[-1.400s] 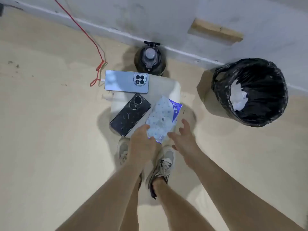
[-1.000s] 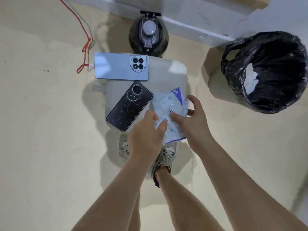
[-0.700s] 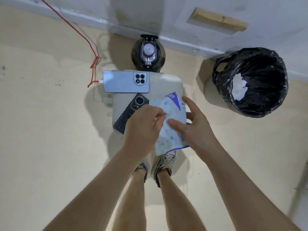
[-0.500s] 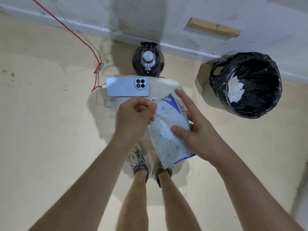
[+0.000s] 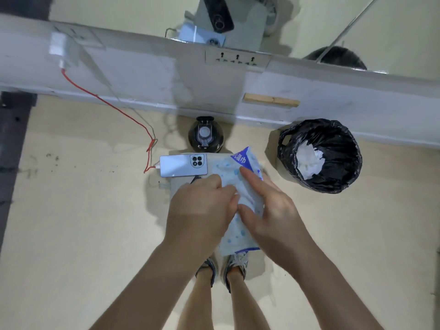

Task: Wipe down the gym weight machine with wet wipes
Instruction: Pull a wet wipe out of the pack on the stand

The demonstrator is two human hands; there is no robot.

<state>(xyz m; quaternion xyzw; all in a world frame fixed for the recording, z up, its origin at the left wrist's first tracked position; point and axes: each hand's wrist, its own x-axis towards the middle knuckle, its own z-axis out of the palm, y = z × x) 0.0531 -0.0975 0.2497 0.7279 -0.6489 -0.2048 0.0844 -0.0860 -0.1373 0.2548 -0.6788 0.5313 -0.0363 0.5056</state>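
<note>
A pale blue wet-wipe pack [image 5: 240,172] with a dark blue corner is held up in front of me above a small grey stool [image 5: 176,185]. My right hand [image 5: 269,210] grips the pack from its right side, thumb across the front. My left hand [image 5: 202,210] has its fingers curled at the pack's opening on the left, pinching there; whether a wipe is between them is hidden. No weight machine is in view.
A light blue phone [image 5: 181,166] on a red charging cable [image 5: 114,108] lies on the stool. A dark water bottle [image 5: 205,135] stands behind it by the wall. A black-lined bin [image 5: 320,154] with used white wipes is at right. A mirror [image 5: 238,20] tops the wall.
The pack has been lifted off the stool and raised towards me. My right hand took hold of its side and my left hand moved to its opening. The view tilted up to the wall.
</note>
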